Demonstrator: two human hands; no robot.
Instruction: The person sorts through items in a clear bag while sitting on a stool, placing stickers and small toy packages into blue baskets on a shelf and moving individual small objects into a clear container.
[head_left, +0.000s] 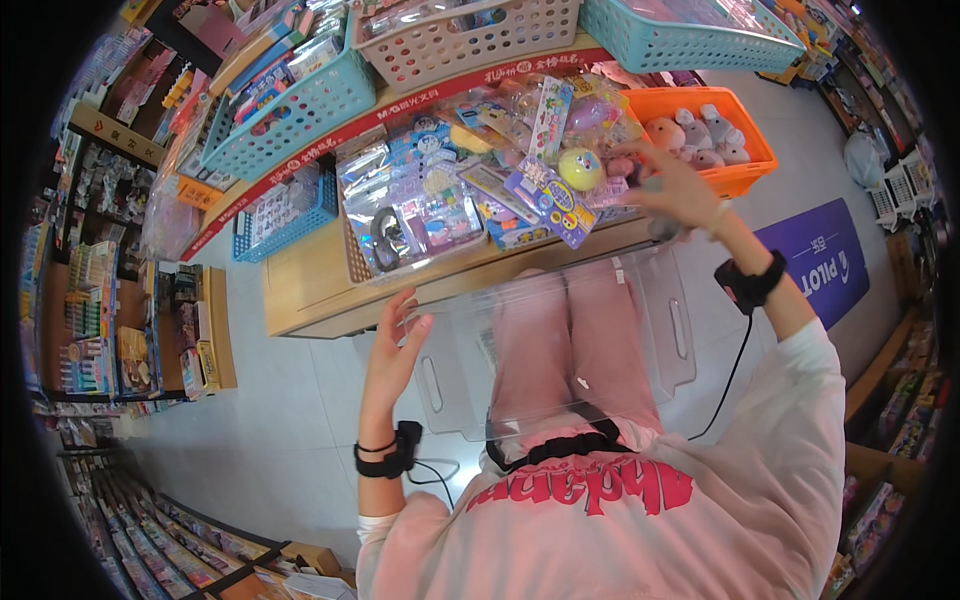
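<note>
A clear plastic bin (465, 375) with slotted handles rests across my lap, my legs showing through it. My left hand (394, 345) is at the bin's far left corner, thumb and fingers spread; whether it touches the rim is unclear. My right hand (686, 191) is above the bin's far right side, beside an orange basket (739, 180) of small plush-like toys (701, 139). Blurred grey things (663, 226) show between and below its fingers; I cannot tell whether it grips them. Left of that hand, a round yellow toy (580, 168) lies among packaged toys.
A wooden display ledge (307, 289) carries a basket (352, 247) of packaged goods and a blue basket (289, 221). Above are turquoise (300, 127) and beige baskets (465, 41) on a shelf with a red strip. Black cables (739, 375) hang from both wrist devices. A purple mat (814, 259) lies right.
</note>
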